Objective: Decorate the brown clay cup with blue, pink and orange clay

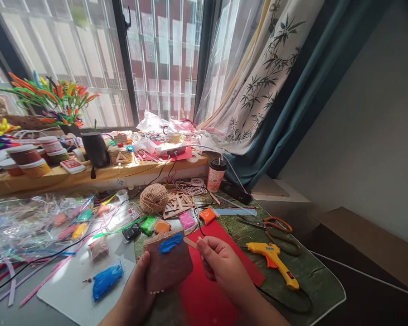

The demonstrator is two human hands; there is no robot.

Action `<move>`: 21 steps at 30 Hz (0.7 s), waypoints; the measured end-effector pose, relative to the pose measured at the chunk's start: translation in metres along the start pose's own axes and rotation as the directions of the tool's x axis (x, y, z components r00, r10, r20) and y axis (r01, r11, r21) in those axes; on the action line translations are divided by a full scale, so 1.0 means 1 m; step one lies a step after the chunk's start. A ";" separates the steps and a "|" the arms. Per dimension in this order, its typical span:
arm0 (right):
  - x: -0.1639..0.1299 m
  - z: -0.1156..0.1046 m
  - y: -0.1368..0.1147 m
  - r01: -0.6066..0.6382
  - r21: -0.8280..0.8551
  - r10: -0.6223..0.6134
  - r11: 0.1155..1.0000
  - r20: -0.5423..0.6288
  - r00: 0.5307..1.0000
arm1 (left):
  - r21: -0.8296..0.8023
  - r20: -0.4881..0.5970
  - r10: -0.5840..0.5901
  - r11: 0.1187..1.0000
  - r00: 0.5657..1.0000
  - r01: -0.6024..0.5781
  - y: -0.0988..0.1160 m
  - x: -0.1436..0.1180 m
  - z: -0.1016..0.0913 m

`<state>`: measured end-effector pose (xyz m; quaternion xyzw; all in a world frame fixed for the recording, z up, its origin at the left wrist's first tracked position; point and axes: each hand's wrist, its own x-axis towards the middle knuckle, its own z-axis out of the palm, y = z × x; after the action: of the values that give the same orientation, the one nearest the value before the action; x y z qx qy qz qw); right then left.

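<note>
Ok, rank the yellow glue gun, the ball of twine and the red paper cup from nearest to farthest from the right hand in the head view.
1. Yellow glue gun: just right of the right hand, on the green mat.
2. Ball of twine: up and left, beyond the brown board.
3. Red paper cup: straight up the table, by the window ledge; close to the twine's distance, slightly farther.

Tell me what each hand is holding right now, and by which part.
Left hand holds the brown board by its lower left edge. Right hand pinches a wooden stick near its rear end, tip by the blue clay.
</note>
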<state>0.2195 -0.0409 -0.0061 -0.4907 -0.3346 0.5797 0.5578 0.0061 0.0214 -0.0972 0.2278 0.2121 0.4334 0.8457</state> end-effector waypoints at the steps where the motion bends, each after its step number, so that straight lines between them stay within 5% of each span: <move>1: -0.002 0.003 0.004 -0.011 0.065 0.012 0.998 -0.016 1.000 | 0.045 -0.068 0.084 0.996 0.994 -0.081 -0.001 0.001 0.001; 7: -0.018 0.030 0.050 -0.120 0.343 0.116 0.931 0.033 0.993 | 0.276 -0.184 0.383 0.904 0.905 -0.326 -0.001 0.000 0.003; 12: -0.019 0.040 0.091 0.149 0.509 0.017 0.848 -0.306 0.952 | 0.281 -0.062 0.332 0.911 0.941 -0.303 0.003 -0.007 0.004; 15: -0.014 0.043 0.092 0.171 0.620 0.064 0.765 -0.338 0.939 | 0.377 -0.016 0.290 0.888 0.957 -0.263 0.002 -0.008 0.004; 18: -0.010 0.043 0.076 0.218 0.608 0.045 0.764 -0.387 0.921 | 0.597 -0.044 0.352 0.759 0.935 -0.258 0.002 -0.004 0.001; 21: -0.010 0.040 0.058 0.260 0.542 -0.012 0.799 -0.418 0.908 | 0.802 0.054 0.470 0.506 0.881 -0.318 0.001 0.001 0.002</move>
<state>0.1625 -0.0532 -0.0467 -0.3750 -0.0553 0.5008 0.7781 0.0070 0.0221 -0.0951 0.5815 0.3949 0.4930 0.5127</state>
